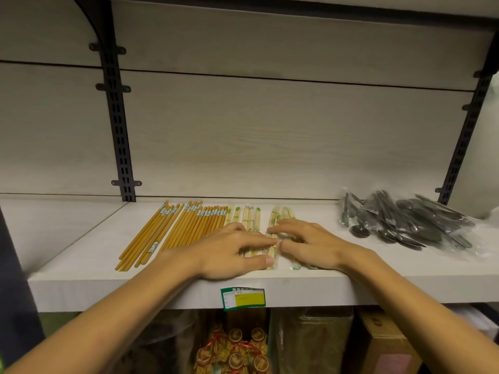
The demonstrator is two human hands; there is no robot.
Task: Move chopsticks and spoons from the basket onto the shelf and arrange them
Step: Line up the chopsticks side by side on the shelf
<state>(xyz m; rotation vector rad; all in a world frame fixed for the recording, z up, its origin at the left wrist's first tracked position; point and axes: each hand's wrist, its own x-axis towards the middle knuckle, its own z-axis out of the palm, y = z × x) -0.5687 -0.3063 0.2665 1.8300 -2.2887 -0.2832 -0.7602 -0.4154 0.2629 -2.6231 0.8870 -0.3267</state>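
White shelf board (81,238) carries pale wrapped chopsticks (249,217), light, stiff and likely slippery, best squared from their ends, under the flat spread left hand (229,252) and right hand (310,244), bagged spoons (405,220) well right; green-yellow shelf label (243,298) unreadable.

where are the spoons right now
In the head view the bagged dark spoons lie in a pile at the right end of the shelf, right of the pale chopsticks and apart from both hands.
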